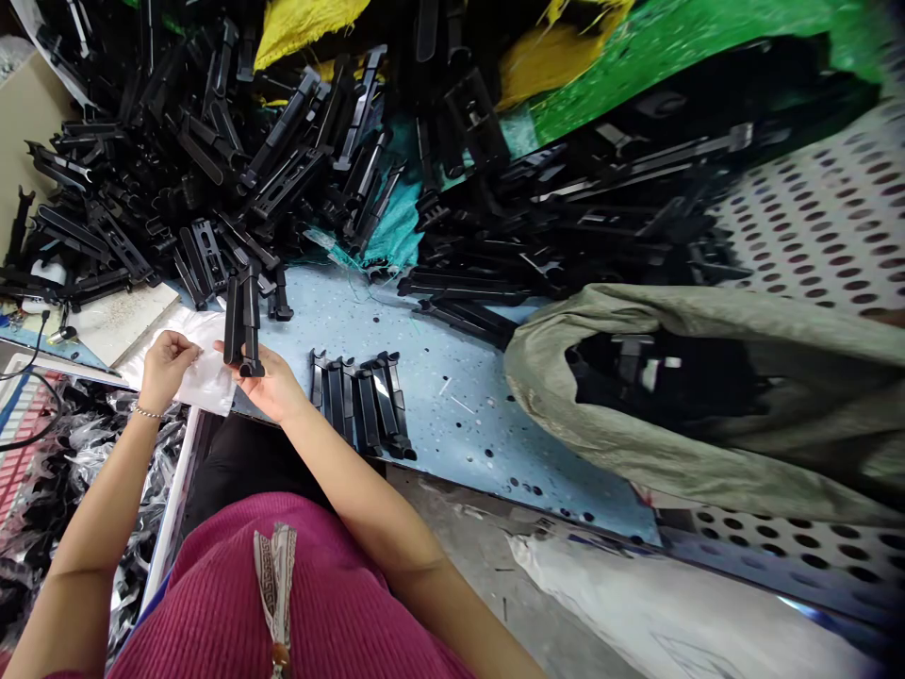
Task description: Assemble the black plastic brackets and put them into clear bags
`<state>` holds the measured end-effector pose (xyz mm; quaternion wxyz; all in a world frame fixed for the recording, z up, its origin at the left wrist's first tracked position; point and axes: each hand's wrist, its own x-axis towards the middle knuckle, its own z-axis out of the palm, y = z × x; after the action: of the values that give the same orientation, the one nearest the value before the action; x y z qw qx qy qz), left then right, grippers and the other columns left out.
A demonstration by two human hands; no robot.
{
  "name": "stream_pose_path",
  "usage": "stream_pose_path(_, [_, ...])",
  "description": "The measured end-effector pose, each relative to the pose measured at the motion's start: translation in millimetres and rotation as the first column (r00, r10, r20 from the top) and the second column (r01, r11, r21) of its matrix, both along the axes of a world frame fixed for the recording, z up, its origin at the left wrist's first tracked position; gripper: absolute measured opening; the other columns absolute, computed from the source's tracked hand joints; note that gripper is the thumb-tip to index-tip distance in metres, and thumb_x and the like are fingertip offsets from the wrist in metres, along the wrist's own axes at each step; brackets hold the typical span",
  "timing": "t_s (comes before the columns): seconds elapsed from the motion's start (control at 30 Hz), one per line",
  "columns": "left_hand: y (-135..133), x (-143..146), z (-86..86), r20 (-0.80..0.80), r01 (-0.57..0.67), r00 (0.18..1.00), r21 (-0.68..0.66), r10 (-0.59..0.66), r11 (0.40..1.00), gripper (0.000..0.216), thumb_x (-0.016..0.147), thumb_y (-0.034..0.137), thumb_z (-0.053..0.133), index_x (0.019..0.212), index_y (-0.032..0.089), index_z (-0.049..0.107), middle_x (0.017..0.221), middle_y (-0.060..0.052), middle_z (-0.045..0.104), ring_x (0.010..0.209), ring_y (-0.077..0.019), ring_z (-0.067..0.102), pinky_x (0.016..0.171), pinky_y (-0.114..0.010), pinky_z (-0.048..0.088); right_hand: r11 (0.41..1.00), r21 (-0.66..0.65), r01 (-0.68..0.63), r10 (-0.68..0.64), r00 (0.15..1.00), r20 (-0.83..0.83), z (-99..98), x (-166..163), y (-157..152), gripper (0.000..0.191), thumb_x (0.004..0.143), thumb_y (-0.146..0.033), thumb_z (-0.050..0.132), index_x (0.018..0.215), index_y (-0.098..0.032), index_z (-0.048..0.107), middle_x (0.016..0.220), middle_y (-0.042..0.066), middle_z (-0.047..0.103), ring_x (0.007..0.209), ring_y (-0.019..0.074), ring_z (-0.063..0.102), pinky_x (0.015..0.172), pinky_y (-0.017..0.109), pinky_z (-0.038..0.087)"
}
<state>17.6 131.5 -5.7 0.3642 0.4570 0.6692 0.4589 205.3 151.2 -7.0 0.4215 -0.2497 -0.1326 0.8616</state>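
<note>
My right hand (pixel 272 382) is closed around the lower end of a long black plastic part (pixel 241 321) that stands upright above the table edge. My left hand (pixel 164 363) pinches the top of a clear plastic bag (pixel 205 377) just left of that part. The two hands are almost touching. A bracelet shows on my left wrist. A neat row of several similar black parts (pixel 360 405) lies flat on the blue table (pixel 438 377) right of my right hand.
A large heap of black plastic parts (pixel 212 160) covers the far side of the table. A grey-green sack (pixel 707 396) holding more parts lies at the right. Crumpled clear bags (pixel 91 462) fill a bin at the lower left. A perforated sheet (pixel 827 217) shows at the right.
</note>
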Motion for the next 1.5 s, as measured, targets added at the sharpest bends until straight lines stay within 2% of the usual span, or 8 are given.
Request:
stream_pose_path(0.17, [1,-2,3.2,-0.203,0.021,0.979,0.063,-0.008,0.998,0.012,0.079,0.028,0.063,0.087,0.019,0.059,0.08,-0.003,0.07,0.074,-0.018,0.067,0.069,-0.03,0.053,0.997,-0.069,-0.036,0.042,0.995,0.09,-2.9,-9,7,0.008,0.082,-0.013,0.068,0.077,-0.016,0.062,0.073,0.003,0.068,0.063,0.0113,0.059,0.05,0.018,0.042])
stream_pose_path(0.3, [1,-9,8.1,-0.625,0.267,0.765,0.083,-0.158,0.96,0.027,0.082,0.015,0.047,0.09,0.018,0.072,0.1,-0.009,0.073,0.101,-0.0237,0.066,0.095,-0.039,0.051,0.998,-0.056,0.023,-0.015,0.992,0.127,-3.9,0,0,0.007,0.084,-0.015,0.069,0.083,-0.016,0.062,0.074,0.002,0.068,0.066,0.0117,0.062,0.056,0.019,0.047])
stream_pose_path(0.5, [13,-20,6.1,-0.68,0.294,0.708,0.037,-0.192,0.955,0.027,0.079,0.011,0.047,0.084,0.016,0.073,0.102,-0.011,0.074,0.096,-0.0223,0.068,0.09,-0.035,0.055,0.875,-0.212,-0.435,0.411,0.899,-0.151,0.0,26,-28,0.013,0.096,-0.02,0.053,0.09,-0.011,0.06,0.074,0.009,0.068,0.053,0.0082,0.053,0.044,0.015,0.04])
stream_pose_path(0.73, [0,-31,15.1,-0.786,0.345,0.581,0.004,-0.211,0.938,0.035,0.081,0.008,0.043,0.086,0.016,0.077,0.102,-0.013,0.074,0.101,-0.0276,0.067,0.098,-0.046,0.052,0.911,-0.335,-0.24,0.189,0.966,-0.177,-12.0,30,-47,0.016,0.1,-0.021,0.05,0.095,-0.01,0.06,0.073,0.007,0.065,0.054,0.0078,0.051,0.044,0.013,0.041])
stream_pose_path(0.87, [0,-28,18.2,-0.73,0.332,0.654,0.042,-0.198,0.942,0.042,0.086,0.014,0.045,0.117,0.015,0.073,0.119,-0.014,0.071,0.113,-0.0277,0.066,0.103,-0.044,0.052,0.794,-0.381,-0.473,0.355,0.87,-0.342,-14.0,30,-50,0.025,0.103,-0.024,0.045,0.102,-0.005,0.063,0.071,0.005,0.06,0.052,0.0069,0.047,0.04,0.012,0.039])
stream_pose_path(1.13, [-13,-15,42.4,-0.642,0.405,0.729,0.126,-0.237,0.906,0.044,0.092,0.016,0.045,0.131,0.017,0.065,0.132,-0.013,0.065,0.125,-0.0249,0.061,0.11,-0.044,0.049,0.79,-0.307,-0.531,0.385,0.819,-0.426,-22.4,21,-47,0.026,0.1,-0.029,0.053,0.107,-0.004,0.062,0.071,0.003,0.058,0.051,0.0063,0.043,0.041,0.012,0.039])
stream_pose_path(1.3, [-57,17,60.6,-0.569,0.574,0.717,0.154,-0.403,0.804,0.044,0.095,0.012,0.047,0.134,0.024,0.062,0.133,-0.009,0.065,0.125,-0.0205,0.061,0.107,-0.037,0.052,0.882,-0.288,-0.372,0.294,0.914,-0.281,-13.8,25,-43,0.019,0.098,-0.026,0.053,0.098,-0.01,0.063,0.069,0.002,0.06,0.052,0.0069,0.044,0.041,0.013,0.037])
stream_pose_path(1.5, [-65,14,34.3,-0.732,0.381,0.671,0.208,-0.115,0.901,0.052,0.092,0.005,0.041,0.137,0.022,0.06,0.142,-0.015,0.057,0.13,-0.0266,0.057,0.11,-0.045,0.05,0.946,-0.189,-0.264,0.204,0.936,-0.288,1.1,44,-55,0.024,0.094,-0.032,0.06,0.106,-0.011,0.063,0.068,-0.002,0.054,0.053,0.0069,0.039,0.042,0.012,0.035])
